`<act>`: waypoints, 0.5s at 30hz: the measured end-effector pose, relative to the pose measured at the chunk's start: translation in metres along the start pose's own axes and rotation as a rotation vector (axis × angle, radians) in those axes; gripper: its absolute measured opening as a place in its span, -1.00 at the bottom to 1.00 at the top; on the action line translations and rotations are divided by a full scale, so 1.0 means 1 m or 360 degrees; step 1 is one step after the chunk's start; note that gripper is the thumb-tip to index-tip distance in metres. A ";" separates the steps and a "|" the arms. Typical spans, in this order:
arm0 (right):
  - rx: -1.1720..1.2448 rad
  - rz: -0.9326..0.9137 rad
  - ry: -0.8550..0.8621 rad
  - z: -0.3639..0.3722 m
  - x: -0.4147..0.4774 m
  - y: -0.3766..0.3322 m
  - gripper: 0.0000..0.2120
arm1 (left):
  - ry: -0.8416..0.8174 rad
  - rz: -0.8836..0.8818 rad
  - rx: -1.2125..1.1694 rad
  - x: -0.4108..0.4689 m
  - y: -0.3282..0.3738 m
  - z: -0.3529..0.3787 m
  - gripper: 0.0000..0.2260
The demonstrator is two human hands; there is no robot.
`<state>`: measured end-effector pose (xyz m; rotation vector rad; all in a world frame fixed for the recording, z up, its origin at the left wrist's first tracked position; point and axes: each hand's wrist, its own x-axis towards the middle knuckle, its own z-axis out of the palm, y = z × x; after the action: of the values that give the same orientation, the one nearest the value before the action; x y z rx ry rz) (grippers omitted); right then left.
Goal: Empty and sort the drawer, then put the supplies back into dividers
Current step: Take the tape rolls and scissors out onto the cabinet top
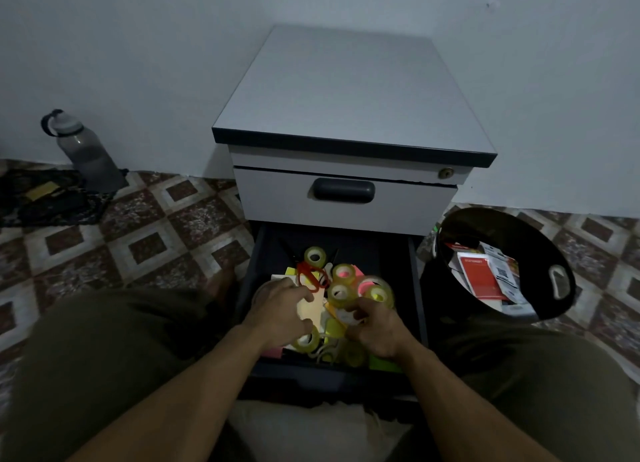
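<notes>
The lower drawer point(414, 288) of a grey cabinet stands pulled out, dark inside. A heap of supplies fills it: several clear tape rolls point(314, 256), red-handled scissors point(309, 277), and yellow, pink and green sticky notes point(335, 328). My left hand point(282, 311) rests in the heap with its fingers curled on a pale beige card point(309, 312). My right hand point(372, 326) is beside it, fingertips pinched on a small white thing among the rolls, too blurred to identify.
The cabinet's upper drawer point(343, 198) is closed above the open one. A black bin point(540, 309) with red and white packaging stands at the right. A grey water bottle point(86, 153) and a dark bag point(45, 198) sit on the tiled floor at the left.
</notes>
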<state>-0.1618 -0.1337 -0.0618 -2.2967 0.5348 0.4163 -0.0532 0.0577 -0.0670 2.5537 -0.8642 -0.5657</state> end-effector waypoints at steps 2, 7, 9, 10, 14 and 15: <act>0.0033 0.0030 -0.0033 0.008 -0.001 0.003 -0.53 | -0.0106 0.0056 -0.0031 -0.001 0.002 0.005 -0.49; -0.0034 0.0030 -0.0068 0.016 -0.003 0.010 -0.51 | -0.0244 0.0199 0.0090 -0.001 -0.002 0.016 -0.49; -0.0143 0.0060 -0.0045 0.018 -0.003 0.012 -0.53 | -0.0210 0.0280 0.0286 0.000 0.002 0.015 -0.49; -0.0200 0.0071 -0.0043 0.018 -0.003 0.011 -0.54 | -0.0201 0.0317 0.0374 0.000 0.004 0.015 -0.49; -0.0351 0.0094 -0.0081 0.021 -0.003 0.012 -0.55 | -0.0260 0.0378 0.0569 -0.001 0.005 0.018 -0.51; -0.0371 0.0098 -0.0091 0.021 -0.002 0.012 -0.55 | -0.0282 0.0391 0.0586 -0.001 0.004 0.019 -0.53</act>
<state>-0.1722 -0.1257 -0.0823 -2.4865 0.5541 0.5999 -0.0652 0.0507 -0.0808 2.6823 -1.4394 -0.6089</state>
